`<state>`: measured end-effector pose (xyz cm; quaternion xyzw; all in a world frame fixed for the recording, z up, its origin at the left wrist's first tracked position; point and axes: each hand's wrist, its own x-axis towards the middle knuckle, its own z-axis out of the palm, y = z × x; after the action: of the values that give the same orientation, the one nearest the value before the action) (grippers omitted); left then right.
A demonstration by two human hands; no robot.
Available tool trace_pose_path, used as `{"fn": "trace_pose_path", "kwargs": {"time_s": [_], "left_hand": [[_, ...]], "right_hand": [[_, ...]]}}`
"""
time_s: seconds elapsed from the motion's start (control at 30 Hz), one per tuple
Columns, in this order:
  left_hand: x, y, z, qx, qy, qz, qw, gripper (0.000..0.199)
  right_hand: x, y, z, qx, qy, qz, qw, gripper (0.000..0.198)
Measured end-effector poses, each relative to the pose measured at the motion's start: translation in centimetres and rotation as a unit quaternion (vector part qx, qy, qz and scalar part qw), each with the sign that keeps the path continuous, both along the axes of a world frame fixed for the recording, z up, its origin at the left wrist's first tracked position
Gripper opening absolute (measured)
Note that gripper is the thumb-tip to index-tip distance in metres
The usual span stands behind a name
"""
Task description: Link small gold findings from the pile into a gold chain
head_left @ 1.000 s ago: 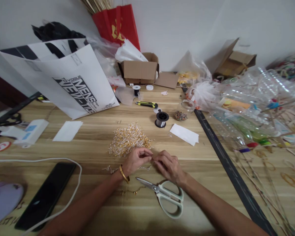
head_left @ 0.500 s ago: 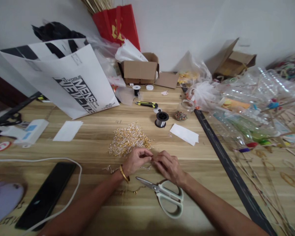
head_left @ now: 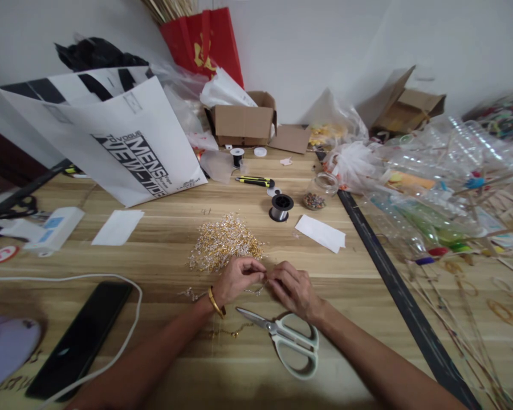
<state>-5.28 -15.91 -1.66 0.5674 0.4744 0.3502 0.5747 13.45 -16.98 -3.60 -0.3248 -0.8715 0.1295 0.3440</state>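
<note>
My left hand (head_left: 238, 279), with a gold bangle (head_left: 216, 303) at the wrist, is closed in a pinch. Its fingertips meet those of my right hand (head_left: 294, 287), also pinched. A thin silver beaded strand (head_left: 254, 291) runs from their fingertips beneath my left hand; its other end (head_left: 192, 294) lies left of the wrist. The exact bit between the fingers is too small to make out. Just beyond my left hand is a heap of gold and clear beaded strands (head_left: 224, 242). Scissors (head_left: 293, 344) with pale handles lie below my hands, beside a short gold beaded strand (head_left: 233, 331).
Past the heap stand a wire spool (head_left: 281, 208), a glass jar of beads (head_left: 318, 196) and a yellow-black utility knife (head_left: 255, 181). White paper slips (head_left: 322, 232) lie at right. A phone (head_left: 81, 339) and white cable (head_left: 139, 310) occupy the left. Plastic bottles (head_left: 414, 210) crowd the right side.
</note>
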Motion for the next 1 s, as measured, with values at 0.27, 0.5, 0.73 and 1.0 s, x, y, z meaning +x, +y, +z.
{"fn": "trace_pose_path", "kwargs": {"time_s": [0.27, 0.5, 0.73, 1.0], "left_hand": [[0.05, -0.01, 0.20, 0.000, 0.006, -0.002, 1.000, 0.008], [0.01, 0.06, 0.10, 0.001, 0.011, 0.003, 1.000, 0.007], [-0.01, -0.01, 0.40, -0.005, 0.016, -0.006, 1.000, 0.009], [-0.01, 0.01, 0.11, 0.000, 0.015, -0.004, 1.000, 0.008]], "right_hand": [[0.03, 0.00, -0.13, 0.012, -0.004, -0.001, 1.000, 0.010], [0.07, -0.16, -0.02, 0.014, -0.010, 0.000, 1.000, 0.010], [0.13, -0.15, -0.09, 0.009, -0.017, 0.000, 1.000, 0.012], [0.08, -0.15, -0.35, 0.009, -0.014, -0.008, 1.000, 0.011]]}}
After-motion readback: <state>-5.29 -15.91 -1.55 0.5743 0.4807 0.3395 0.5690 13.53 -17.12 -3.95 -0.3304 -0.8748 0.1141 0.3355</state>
